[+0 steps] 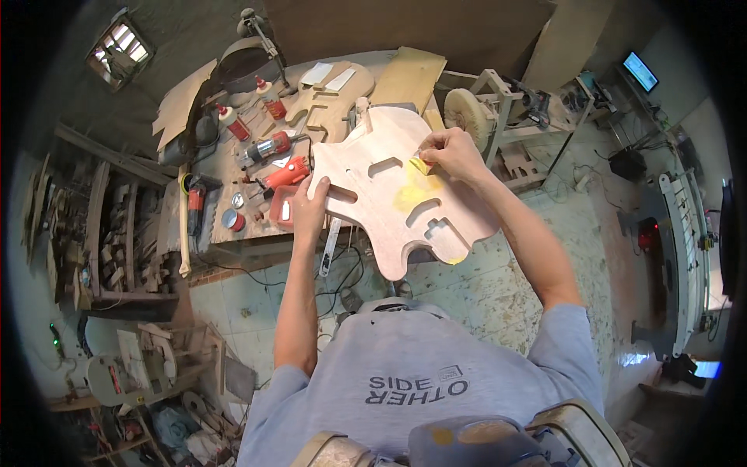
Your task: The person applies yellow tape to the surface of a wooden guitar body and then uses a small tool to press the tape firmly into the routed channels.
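A pale wooden electric guitar body [380, 194] with routed pockets is tilted up before me, at the near edge of the bench. My left hand [311, 206] grips its left edge beside the neck pocket. Pinched in the fingers of my right hand [455, 156] is a small yellow-stained piece [419, 166], which I hold against the upper right of the body; its material is hard to make out. A yellow patch [412, 191] spreads below it on the wood, and a small yellow mark [454, 261] shows at the lower edge.
The workbench [226, 175] holds red-capped glue bottles [270, 98], a red power tool [286, 175], an open tin [233, 219] and another guitar body [334, 101]. Wood racks [117, 233] stand at left. Dark cables [342, 284] lie on the floor below.
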Motion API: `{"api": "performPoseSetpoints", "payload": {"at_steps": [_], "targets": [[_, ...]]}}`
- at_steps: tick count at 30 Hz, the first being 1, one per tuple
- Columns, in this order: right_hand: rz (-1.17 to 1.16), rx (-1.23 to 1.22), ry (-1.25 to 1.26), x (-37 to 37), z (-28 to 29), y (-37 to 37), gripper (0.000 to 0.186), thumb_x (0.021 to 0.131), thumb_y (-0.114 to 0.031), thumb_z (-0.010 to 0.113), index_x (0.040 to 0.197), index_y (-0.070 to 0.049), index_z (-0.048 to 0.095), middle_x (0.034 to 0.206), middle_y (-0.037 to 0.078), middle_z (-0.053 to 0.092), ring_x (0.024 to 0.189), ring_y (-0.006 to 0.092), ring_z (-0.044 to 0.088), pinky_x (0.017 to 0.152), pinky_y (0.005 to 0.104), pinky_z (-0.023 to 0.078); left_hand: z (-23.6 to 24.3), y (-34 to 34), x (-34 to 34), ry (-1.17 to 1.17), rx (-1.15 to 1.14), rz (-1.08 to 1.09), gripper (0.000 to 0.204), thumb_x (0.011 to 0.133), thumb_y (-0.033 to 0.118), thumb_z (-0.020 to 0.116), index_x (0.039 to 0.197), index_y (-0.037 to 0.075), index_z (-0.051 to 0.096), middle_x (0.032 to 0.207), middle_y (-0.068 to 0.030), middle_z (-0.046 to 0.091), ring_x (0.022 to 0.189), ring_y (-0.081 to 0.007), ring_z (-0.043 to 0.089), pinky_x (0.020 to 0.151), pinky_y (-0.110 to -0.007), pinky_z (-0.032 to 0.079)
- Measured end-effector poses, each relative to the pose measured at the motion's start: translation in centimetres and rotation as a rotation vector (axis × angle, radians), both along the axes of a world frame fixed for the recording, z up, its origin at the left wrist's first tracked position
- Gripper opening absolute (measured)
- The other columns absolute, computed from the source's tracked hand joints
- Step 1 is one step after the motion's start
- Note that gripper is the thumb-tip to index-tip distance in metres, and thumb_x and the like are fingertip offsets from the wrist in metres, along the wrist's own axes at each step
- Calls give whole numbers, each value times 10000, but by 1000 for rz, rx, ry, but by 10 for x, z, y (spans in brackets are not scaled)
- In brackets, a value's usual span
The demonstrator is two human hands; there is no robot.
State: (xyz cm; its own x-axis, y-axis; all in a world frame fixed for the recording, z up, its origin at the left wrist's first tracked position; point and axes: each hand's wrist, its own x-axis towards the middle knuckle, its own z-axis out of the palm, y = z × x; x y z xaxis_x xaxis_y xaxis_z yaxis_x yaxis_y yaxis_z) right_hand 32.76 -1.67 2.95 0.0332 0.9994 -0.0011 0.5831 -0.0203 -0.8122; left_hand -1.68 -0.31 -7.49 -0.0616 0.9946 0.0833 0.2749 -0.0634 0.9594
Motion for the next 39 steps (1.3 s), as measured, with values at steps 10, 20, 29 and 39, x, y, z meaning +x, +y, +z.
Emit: {"api": "performPoseSetpoints", "payload": {"at_steps": [10, 20, 29, 39], "targets": [[95, -139, 256, -23, 3, -2, 147, 878, -111, 804, 972, 0, 816, 795, 35, 756, 697, 99, 695, 652, 253, 530, 17, -6, 5, -41, -60, -80, 579, 1052, 393, 694, 1384, -81, 659, 1245, -181, 755, 1131, -229, 699, 1012, -337, 511], [-249, 39, 556, 78, 65, -68, 190, 994, -190, 765, 1086, -24, 761, 894, 9, 721, 717, 60, 630, 620, 207, 505, 34, 1, -17, 113, -31, -137, 745, 1049, 457, 668, 1540, -84, 521, 1432, -257, 661, 1270, -313, 659, 1095, -400, 489], [-673, 210, 966, 121, -6, -171, 175, 1041, -189, 734, 1165, -70, 700, 949, -19, 691, 774, 76, 638, 662, 227, 521, 27, 67, 7, -589, -545, -309, 518, 1049, 367, 695, 1291, -91, 681, 1175, -142, 767, 1001, -237, 745, 891, -372, 583], [-920, 370, 1006, 115, -31, -273, 203, 1064, -189, 712, 1242, -91, 720, 997, -21, 706, 807, 76, 658, 687, 244, 548, 21, -59, 64, -937, -237, 272, 447, 1093, 277, 674, 1386, -46, 575, 1335, -150, 674, 1286, -229, 614, 1070, -408, 508]]}}
